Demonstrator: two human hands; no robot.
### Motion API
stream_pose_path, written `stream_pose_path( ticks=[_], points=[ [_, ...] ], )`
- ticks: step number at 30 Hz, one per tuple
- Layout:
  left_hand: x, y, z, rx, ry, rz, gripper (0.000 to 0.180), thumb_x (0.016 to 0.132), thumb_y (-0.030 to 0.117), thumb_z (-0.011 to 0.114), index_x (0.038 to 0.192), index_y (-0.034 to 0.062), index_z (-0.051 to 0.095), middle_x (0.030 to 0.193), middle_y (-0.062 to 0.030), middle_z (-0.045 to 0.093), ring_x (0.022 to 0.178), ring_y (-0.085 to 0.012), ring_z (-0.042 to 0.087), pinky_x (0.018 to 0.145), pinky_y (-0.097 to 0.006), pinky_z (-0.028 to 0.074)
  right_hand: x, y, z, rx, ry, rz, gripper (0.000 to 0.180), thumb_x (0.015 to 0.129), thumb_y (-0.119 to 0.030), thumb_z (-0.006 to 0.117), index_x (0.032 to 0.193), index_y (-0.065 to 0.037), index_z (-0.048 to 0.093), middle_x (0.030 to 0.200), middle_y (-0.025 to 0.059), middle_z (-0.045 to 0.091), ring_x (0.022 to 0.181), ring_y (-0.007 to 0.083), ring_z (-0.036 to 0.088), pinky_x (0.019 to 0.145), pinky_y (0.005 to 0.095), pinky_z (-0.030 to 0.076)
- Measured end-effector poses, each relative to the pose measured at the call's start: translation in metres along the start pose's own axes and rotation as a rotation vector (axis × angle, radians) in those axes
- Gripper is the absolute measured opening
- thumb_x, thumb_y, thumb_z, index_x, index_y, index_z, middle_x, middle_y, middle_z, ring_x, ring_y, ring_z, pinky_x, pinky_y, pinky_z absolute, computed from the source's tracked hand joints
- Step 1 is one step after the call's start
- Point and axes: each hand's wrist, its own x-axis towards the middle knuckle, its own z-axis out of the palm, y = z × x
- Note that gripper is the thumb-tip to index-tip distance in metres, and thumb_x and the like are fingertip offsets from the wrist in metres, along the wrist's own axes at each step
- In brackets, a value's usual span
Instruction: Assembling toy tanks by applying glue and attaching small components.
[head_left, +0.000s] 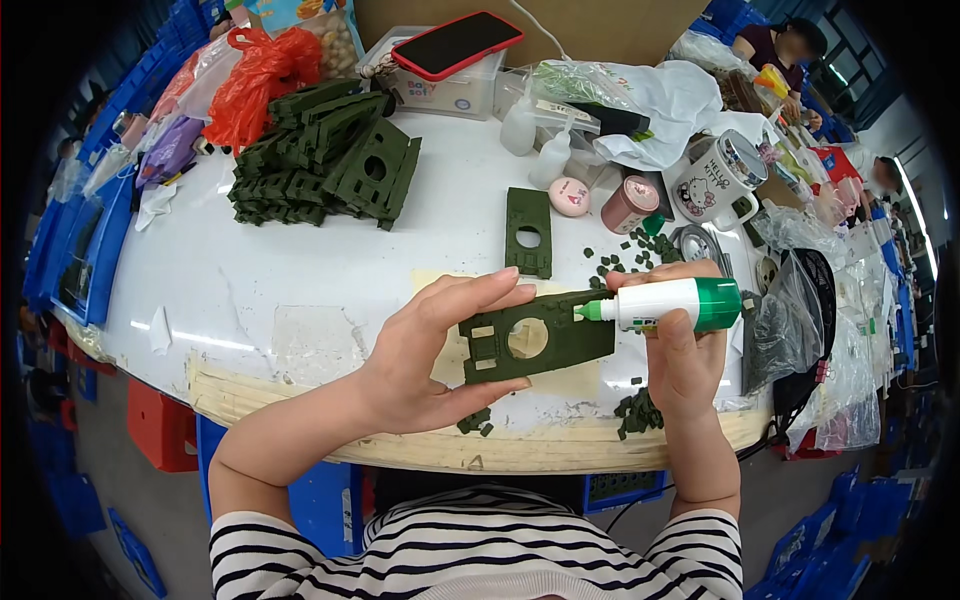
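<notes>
My left hand (425,350) grips a dark green plastic model tank hull plate (575,345) by its left end, thumb and fingers on opposite edges. The plate has a large round hole and small rectangular openings. In my right hand (690,365) is a white glue bottle (665,305) with a green base, lying sideways. Its green nozzle tip touches or nearly touches the plate's upper right part; which of the two I cannot tell. Just beyond, a similar green plate (528,215) lies flat on the table. Small green parts (640,410) are scattered near my right hand.
A stack of green plates (320,160) stands at the back left beside a red plastic bag (262,85). Behind are a phone (458,45) on a clear box, squeeze bottles (551,155), a pink tin (630,205) and a white mug (715,180). Clear plastic bags (785,325) lie at right.
</notes>
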Motion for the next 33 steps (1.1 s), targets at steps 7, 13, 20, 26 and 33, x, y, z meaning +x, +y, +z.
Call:
stream_pose_path(
  ticks=[7, 13, 20, 26, 33],
  points=[
    [-0.0015, -0.0012, 0.0014, 0.001, 0.002, 0.001, 0.08, 0.066, 0.006, 0.078, 0.132, 0.0014, 0.034, 0.117, -0.0154, 0.057, 0.099, -0.0277, 0.057, 0.083, -0.035, 0.045, -0.0007, -0.002, 0.0014, -0.023, 0.007, -0.004, 0.036, 0.085, -0.026, 0.064, 0.101, 0.001, 0.046, 0.093, 0.0171, 0.063, 0.097, 0.0283, 0.062, 0.086, 0.0395, 0.048],
    [-0.0014, -0.0011, 0.0017, 0.005, 0.003, 0.007, 0.081, 0.065, 0.006, 0.079, 0.132, 0.0012, 0.034, 0.117, -0.015, 0.058, 0.098, -0.0275, 0.057, 0.082, -0.035, 0.045, -0.0008, -0.0012, 0.0012, -0.029, 0.012, -0.007, 0.037, 0.085, -0.026, 0.064, 0.102, 0.001, 0.046, 0.092, 0.0172, 0.063, 0.097, 0.0285, 0.062, 0.086, 0.0401, 0.048],
    [-0.0017, -0.0017, 0.0021, -0.002, 0.005, 0.012, 0.081, 0.065, 0.006, 0.078, 0.132, 0.0011, 0.034, 0.117, -0.0157, 0.058, 0.099, -0.0278, 0.057, 0.083, -0.036, 0.045, -0.0007, -0.0005, 0.0001, -0.032, 0.002, -0.029, 0.035, 0.085, -0.024, 0.064, 0.102, 0.002, 0.046, 0.092, 0.0171, 0.063, 0.097, 0.0288, 0.062, 0.086, 0.0406, 0.048],
    [-0.0019, -0.001, 0.0021, 0.003, 0.006, 0.004, 0.081, 0.065, 0.006, 0.078, 0.132, 0.001, 0.033, 0.117, -0.0158, 0.057, 0.1, -0.0281, 0.057, 0.084, -0.036, 0.045, -0.0008, -0.0002, 0.0003, -0.044, -0.001, -0.041, 0.034, 0.086, -0.023, 0.063, 0.102, 0.002, 0.046, 0.092, 0.0176, 0.063, 0.096, 0.0285, 0.062, 0.086, 0.0401, 0.048],
    [-0.0025, -0.0013, 0.0025, 0.002, 0.004, 0.003, 0.081, 0.066, 0.006, 0.078, 0.132, 0.0017, 0.033, 0.118, -0.0157, 0.057, 0.099, -0.0281, 0.057, 0.084, -0.036, 0.045, -0.0007, -0.0011, 0.0011, -0.052, 0.002, -0.037, 0.034, 0.086, -0.023, 0.063, 0.102, 0.002, 0.046, 0.093, 0.0182, 0.063, 0.096, 0.0277, 0.062, 0.085, 0.0389, 0.049]
  ],
)
